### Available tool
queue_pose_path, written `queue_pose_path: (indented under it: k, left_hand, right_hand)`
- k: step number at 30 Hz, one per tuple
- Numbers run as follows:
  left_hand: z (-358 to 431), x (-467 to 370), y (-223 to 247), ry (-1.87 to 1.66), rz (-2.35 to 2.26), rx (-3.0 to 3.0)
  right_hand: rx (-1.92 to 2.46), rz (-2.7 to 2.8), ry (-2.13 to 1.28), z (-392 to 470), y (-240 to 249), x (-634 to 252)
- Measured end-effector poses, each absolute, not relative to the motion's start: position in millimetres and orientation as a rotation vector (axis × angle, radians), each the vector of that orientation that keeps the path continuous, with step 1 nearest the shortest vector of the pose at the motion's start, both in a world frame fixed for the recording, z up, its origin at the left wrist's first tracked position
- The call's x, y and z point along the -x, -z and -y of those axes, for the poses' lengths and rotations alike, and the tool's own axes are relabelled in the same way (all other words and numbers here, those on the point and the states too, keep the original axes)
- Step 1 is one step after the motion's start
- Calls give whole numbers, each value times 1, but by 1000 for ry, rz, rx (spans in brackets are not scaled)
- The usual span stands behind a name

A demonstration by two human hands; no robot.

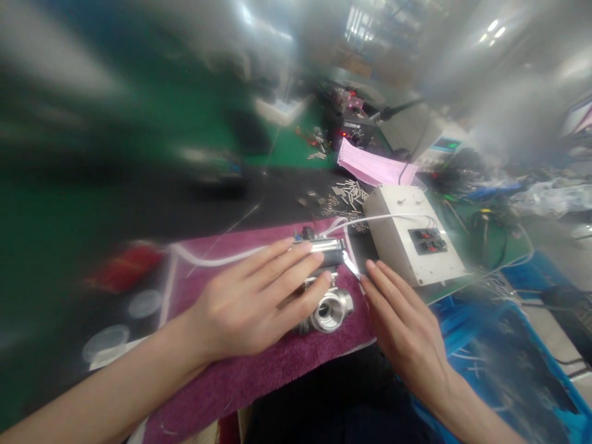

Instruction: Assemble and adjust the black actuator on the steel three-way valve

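My left hand lies over a valve assembly on a purple towel, its fingers across a shiny metal cylinder and hiding part of it. Below those fingers a threaded steel valve body shows its round opening. White cable runs out from the assembly on both sides. At the right end of the cylinder, my right hand has its fingers together with a thin, flat silver tool at the tips. The tool slants up toward the cylinder's end; its exact kind is unclear.
A light metal box with black-and-red terminals stands at the right. Behind the towel lie many small metal pins and a pink sheet. Clear round lids are at the left, a blue bin at the lower right.
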State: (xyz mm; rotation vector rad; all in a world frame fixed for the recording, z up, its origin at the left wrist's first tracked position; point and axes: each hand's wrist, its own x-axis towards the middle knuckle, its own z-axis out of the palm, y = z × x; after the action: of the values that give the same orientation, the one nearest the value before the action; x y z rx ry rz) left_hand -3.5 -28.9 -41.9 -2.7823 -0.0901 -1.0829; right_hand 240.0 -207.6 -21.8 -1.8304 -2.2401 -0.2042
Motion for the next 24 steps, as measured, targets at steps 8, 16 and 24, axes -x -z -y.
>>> queue_pose_path:
  k: [8, 16, 24]
  left_hand:
    - [30, 6, 43, 983, 133, 2832]
    - [35, 9, 39, 915, 191, 2903]
    - [32, 8, 41, 935, 162, 2882]
  right_hand:
    - [1692, 2197, 391, 210, 20, -235]
    - [1641, 2195, 424, 210, 20, -232]
    - [1566, 2191, 376, 209, 19, -230]
